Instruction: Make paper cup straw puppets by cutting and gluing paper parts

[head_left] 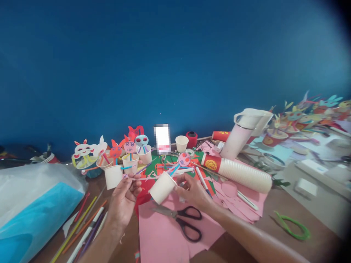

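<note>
Tilted over the pink paper is a white paper cup (162, 187), gripped at its rim side by my right hand (189, 190). From the cup's mouth rises a blue stem with a round pink paper face (184, 159). My left hand (124, 199) is closed, pinching a thin pale pink strip (146, 179) that runs toward the cup; its exact make is too small to tell. Just below the cup lie black-handled scissors (178, 215), partly open, on pink paper sheets (161, 233). Beyond my left hand stands another white cup (113, 176).
Several cups with paper animal faces (129, 146) line the back left. A stack of paper cups (241, 173) and a white pitcher (241, 133) are at right. Coloured sticks (82, 226) and a plastic bag (41, 208) lie left; a green pipe cleaner (294, 230) lies right.
</note>
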`<state>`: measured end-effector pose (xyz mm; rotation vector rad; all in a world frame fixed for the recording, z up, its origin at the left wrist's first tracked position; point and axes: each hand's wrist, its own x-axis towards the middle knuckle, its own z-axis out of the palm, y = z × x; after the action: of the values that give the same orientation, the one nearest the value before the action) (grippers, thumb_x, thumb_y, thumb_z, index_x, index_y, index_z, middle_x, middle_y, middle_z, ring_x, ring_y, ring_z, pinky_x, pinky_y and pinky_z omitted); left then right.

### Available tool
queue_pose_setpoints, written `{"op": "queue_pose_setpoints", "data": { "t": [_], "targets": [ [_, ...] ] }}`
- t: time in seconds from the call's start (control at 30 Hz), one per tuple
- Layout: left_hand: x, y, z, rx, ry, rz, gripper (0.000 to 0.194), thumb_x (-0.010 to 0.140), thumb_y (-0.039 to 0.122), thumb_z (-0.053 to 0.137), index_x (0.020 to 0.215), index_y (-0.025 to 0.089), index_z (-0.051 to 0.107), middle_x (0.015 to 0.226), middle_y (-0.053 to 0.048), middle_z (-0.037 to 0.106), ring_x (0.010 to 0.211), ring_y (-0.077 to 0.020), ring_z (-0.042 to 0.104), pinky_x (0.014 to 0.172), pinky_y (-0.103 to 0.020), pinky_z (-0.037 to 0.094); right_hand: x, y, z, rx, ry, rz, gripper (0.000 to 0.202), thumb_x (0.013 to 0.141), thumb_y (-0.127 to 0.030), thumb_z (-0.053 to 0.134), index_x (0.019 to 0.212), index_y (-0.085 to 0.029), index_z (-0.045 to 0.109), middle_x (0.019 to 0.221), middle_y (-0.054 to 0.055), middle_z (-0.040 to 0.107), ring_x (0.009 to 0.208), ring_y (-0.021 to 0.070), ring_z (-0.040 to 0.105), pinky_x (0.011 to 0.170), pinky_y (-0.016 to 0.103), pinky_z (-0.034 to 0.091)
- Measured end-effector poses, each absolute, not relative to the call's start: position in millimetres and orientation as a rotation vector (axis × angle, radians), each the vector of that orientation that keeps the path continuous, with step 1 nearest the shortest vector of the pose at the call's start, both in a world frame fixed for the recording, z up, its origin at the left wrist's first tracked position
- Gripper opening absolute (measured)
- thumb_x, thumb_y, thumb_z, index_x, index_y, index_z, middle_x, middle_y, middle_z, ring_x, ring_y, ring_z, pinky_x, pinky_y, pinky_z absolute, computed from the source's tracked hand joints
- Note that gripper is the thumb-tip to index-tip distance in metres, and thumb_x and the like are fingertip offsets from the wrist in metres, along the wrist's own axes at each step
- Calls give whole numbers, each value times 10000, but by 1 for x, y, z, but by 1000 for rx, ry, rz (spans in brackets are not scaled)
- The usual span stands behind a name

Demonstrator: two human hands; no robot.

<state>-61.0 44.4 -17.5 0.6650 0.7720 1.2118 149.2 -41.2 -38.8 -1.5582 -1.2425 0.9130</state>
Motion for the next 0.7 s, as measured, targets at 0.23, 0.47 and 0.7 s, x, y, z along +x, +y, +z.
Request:
{"op": "queue_pose_setpoints", "data": {
  "t": [0.23,0.47,0.7],
  "targets": [
    [-56,38,-15,734,715,1176,223,688,186,657,908,181,621,897,-21,653,632,-104,601,522,-209,529,132,-36,-40,-1416,-1145,980,137,759,-292,532,751,-159,562,580,-31,497,497,84,450,435,184,355],
    [-58,36,-11,814,671,1206,323,701,186,644,1019,229,613,996,-33,652,568,-71,571,499,-181,486,123,-35,-9,-1300,-1138,1050,126,764,-269,521,777,-155,572,594,-29,514,519,79,464,442,170,358],
    [-57,31,-8,947,816,1160,229,667,216,671,892,178,678,945,-47,679,771,-152,617,688,-233,489,110,-35,5,-1282,-1172,1085,113,768,-265,513,765,-170,573,580,-42,493,468,64,392,431,172,340]
  ]
}}
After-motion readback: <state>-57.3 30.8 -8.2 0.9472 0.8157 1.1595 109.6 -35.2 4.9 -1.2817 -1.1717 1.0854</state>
